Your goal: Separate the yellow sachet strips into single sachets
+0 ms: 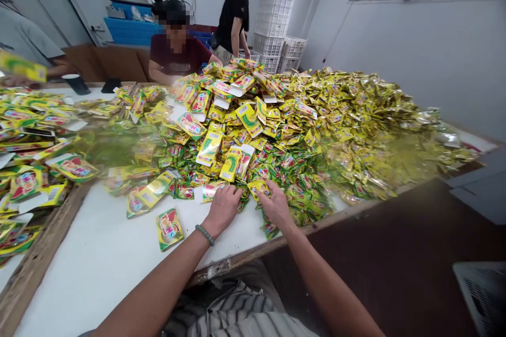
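Note:
A huge heap of small yellow-green sachets (300,121) covers the white table (106,258). My left hand (222,207), with a bead bracelet on the wrist, rests knuckles up at the heap's near edge, fingers curled onto a sachet (211,189). My right hand (274,204) lies beside it, fingers curled around a yellow sachet (258,187). One sachet (169,228) lies alone on the bare white surface to the left of my left hand.
A wooden rim (43,253) edges the table. A seated person (176,52) works at the far side, another person (235,10) stands behind. White crates (276,16) are stacked at the back wall. A sleeve (29,42) shows at far left.

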### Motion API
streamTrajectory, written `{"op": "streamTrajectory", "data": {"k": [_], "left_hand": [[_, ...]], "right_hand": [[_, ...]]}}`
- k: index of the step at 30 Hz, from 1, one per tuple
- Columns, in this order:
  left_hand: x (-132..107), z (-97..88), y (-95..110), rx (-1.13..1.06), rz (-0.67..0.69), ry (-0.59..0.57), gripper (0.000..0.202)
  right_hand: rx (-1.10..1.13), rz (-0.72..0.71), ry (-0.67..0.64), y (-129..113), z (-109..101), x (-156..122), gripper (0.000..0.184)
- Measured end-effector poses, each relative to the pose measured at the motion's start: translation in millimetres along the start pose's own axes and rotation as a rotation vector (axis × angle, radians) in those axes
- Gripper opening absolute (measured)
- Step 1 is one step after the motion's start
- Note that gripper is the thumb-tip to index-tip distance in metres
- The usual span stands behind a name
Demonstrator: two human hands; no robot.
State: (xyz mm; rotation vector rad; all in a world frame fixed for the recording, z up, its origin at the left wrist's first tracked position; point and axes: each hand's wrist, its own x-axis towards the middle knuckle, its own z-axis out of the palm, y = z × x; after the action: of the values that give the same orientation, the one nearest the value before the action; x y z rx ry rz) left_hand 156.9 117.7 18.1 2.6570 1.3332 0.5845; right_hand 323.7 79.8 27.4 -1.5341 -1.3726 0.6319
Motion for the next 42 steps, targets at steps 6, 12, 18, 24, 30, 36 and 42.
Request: {"op": "streamTrajectory", "data": {"k": [6,12,18,24,30,36,42], "left_hand": [[-3.0,-8.1,-20.6,-0.111,-0.045,0.029,0.023],[-28.7,-20.2,-16.6,-0.149,-0.025,-0.038,0.019],[-22.4,4.0,1.0,-0.354,-0.055,-0.093,0.015],[-15.0,1.6,-11.9,-0.635,-0.242,-0.042,0.014],[-48.6,-20.5,-11.9,-1.296,-0.557,-0.103,0.046],[-70.2,-29.8,-10.0,-1.433,-0.711,0.007,0.030],[-87.8,-37.3,-2.9,-0.967,-0.647,0.321,0.021]], "right_hand": [[0.398,0.175,-0.082,4.9,0.1,-15.7,0.027],[0.161,0.112,0.026,6.7,0.9,-29.5,0.023],[-0.092,0.094,0.098,4.2,-2.2,-44.1,0.024],[0.304,0.258,0.014,-1.4,-6.7,-47.7,0.030],[0.767,0.377,-0.190,-18.3,18.3,-43.6,0.039],[0.388,0.127,-0.180,-26.3,52.2,-45.7,0.027],[0.124,-0.065,-0.096,-39.1,66.2,-65.0,0.014]]}}
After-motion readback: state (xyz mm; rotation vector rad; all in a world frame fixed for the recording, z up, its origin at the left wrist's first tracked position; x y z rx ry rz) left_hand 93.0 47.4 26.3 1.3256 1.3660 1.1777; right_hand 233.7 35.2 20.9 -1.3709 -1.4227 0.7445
